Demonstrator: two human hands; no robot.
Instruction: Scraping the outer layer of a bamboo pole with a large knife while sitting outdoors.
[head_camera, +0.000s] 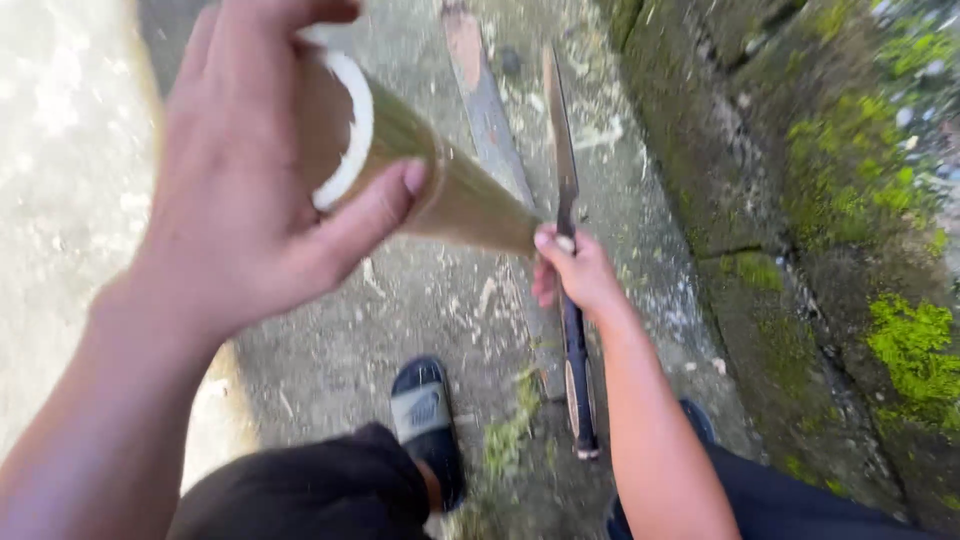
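Bamboo fills the upper middle of the view: one green bamboo section, its cut, pale-rimmed hollow end tipped up toward the camera, its long axis running down and to the right, away toward the ground. At far left, the left hand is wrapped around that near end, fingers curled over the top and thumb pressed along the side, so it is closed on the bamboo. Below it sits one dark sandal on the concrete ground, which is littered with pale shavings. Further right, the right hand is clenched around the dark handle of one long knife. Its blade points up and away, nearly upright in the picture, and stands just beside the bamboo's far end. At far right runs a mossy stone wall.
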